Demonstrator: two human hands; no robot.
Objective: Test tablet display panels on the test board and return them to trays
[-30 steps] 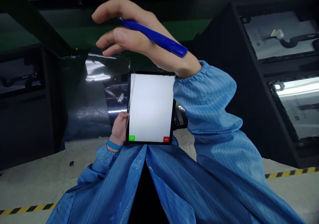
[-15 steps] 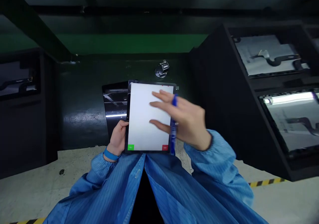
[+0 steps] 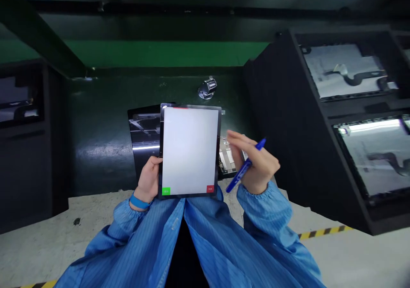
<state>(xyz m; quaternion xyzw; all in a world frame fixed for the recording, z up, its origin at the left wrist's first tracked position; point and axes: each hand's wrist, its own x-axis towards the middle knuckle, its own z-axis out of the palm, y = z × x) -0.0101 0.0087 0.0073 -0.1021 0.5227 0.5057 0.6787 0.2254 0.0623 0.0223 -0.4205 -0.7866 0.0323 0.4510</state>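
My left hand (image 3: 150, 177) is closed on the left edge of a tablet (image 3: 189, 149), thumb at the front of its frame. The tablet faces me with a lit white screen, a green box at its lower left and a red one at its lower right. Right of the tablet and apart from it, my right hand (image 3: 256, 162) holds a blue marker pen (image 3: 246, 166) slanted across the fingers. Partly behind the tablet lie a dark glossy panel (image 3: 144, 136) on the left and an opened device with metal parts (image 3: 226, 160) on the right.
A shiny metal fitting (image 3: 207, 88) stands on the dark green bench (image 3: 99, 151) beyond the tablet. A black rack (image 3: 285, 117) with opened tablet units rises at the right. Another black rack (image 3: 57, 151) stands at the left.
My right hand has moved off the screen to the right, its fingers drawn together, with the marker still in it. The device behind the tablet has come into view.
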